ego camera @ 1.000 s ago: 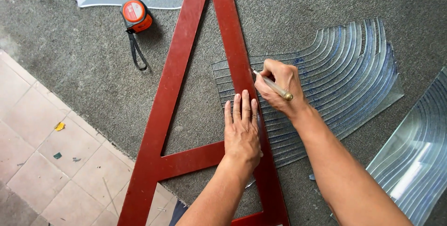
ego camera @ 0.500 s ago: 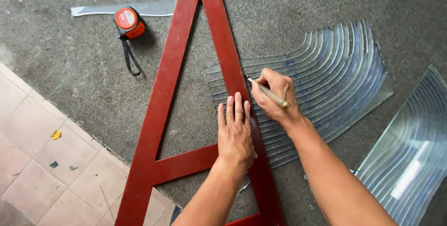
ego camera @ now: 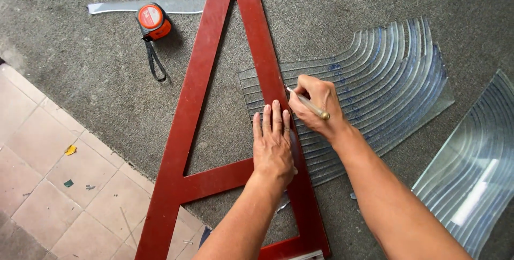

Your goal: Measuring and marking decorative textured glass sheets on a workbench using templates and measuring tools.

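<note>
Two hands at work on grey carpet. Left hand (ego camera: 273,145): flat, fingers spread, pressing the red frame (ego camera: 209,78) down; grasping nothing. Right hand (ego camera: 316,104): clenched on a pen-like cutter (ego camera: 309,104), tip at the frame's edge, on the ribbed glass (ego camera: 385,72). Change over the last second: cutter tip sits slightly nearer the person along that edge; line seemingly advancing. Left of the grip, well apart: orange tape measure (ego camera: 152,20). No labels legible. Right: second glass piece (ego camera: 476,169).

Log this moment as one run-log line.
left hand: flat on red triangular frame | right hand: holds pen-like tool, tip at frame edge on ribbed glass sheet | tape measure on grey carpet
</note>
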